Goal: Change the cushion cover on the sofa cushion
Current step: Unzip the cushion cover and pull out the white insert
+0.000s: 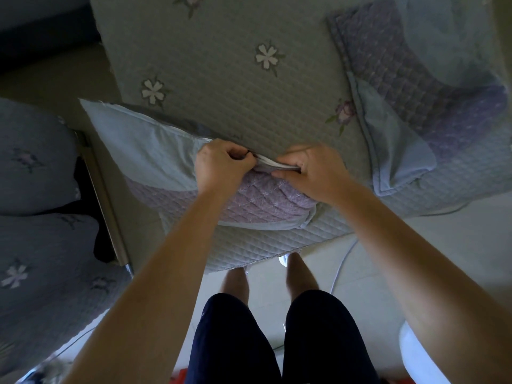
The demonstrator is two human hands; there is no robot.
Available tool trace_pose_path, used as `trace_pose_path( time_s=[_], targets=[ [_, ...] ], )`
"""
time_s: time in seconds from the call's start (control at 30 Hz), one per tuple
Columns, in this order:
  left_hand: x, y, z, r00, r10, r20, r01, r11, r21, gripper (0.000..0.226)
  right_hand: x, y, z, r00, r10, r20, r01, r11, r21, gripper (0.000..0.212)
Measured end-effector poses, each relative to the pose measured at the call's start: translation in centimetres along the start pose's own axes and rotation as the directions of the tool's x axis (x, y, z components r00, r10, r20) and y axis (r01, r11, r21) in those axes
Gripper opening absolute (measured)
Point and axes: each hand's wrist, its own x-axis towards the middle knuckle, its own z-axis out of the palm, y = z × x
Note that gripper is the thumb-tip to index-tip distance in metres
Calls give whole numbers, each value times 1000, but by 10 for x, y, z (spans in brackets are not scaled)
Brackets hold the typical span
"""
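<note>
The cushion cover (266, 200), lilac quilted, lies mid-frame on the sofa (221, 65); left hand (221, 164) and right hand (313, 173) both pinch its white edge.

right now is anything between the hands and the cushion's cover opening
Nothing visible. The left hand and right hand both already pinch the open edge of the cover, with a white strip showing between them.

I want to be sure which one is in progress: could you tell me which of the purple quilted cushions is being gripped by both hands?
The near cushion at the sofa's front edge, under both hands; the other lies untouched far right.
</note>
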Motion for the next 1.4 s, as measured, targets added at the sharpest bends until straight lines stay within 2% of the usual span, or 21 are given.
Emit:
trace_pose_path(
  time_s=[0.13, 0.23, 0.33, 0.4, 0.47, 0.53, 0.63, 0.8, 1.07, 1.23, 1.4],
  targets=[
    [6, -15, -16, 996, -47, -70, 49, 999, 22, 16, -9, 1, 1, 1000, 6, -5, -6, 999, 38, 25],
    [6, -21, -20, 995, -40, -90, 44, 998, 43, 19, -14, -3, 2, 1000, 16, -20, -15, 999, 37, 24],
    [2, -27, -17, 997, -6, -77, 8, 1000, 18, 20, -11, -14, -1, 996, 82, 21, -80, 994, -75, 28],
    [1, -32, -16, 999, -25, -46, 24, 999, -31, 23, -2, -24, -1, 986, 151, 71, -138, 976, -169, 46],
    [2, -36, -16, 999, -31, -44, 29, 999, -45, 21, 12, -35, 5, 981, 156, 116, -117, 951, -287, 58],
    [5, -36, -17, 998, -30, -63, 28, 999, -26, 16, 27, -46, 14, 979, 126, 161, -64, 937, -343, 52],
    [7, -35, -17, 997, -31, -66, 33, 999, 23, 13, 38, -50, 20, 972, 119, 202, -51, 948, -314, 44],
    [10, -31, -13, 998, -49, -35, 51, 995, 81, 15, 31, -40, 16, 978, 101, 183, -50, 963, -264, 47],
    [23, -29, -10, 998, -49, 27, 42, 976, 214, 19, 26, -32, 18, 985, 47, 163, -16, 982, -186, 40],
    [27, -25, -23, 1000, -13, -26, 17, 985, 169, 14, 27, -19, 16, 989, 60, 137, -37, 986, -164, 41],
    [34, -33, -43, 998, -69, -1, 69, 994, 83, 7, 25, -8, 11, 988, 67, 139, -47, 988, -145, 38]
  ],
)
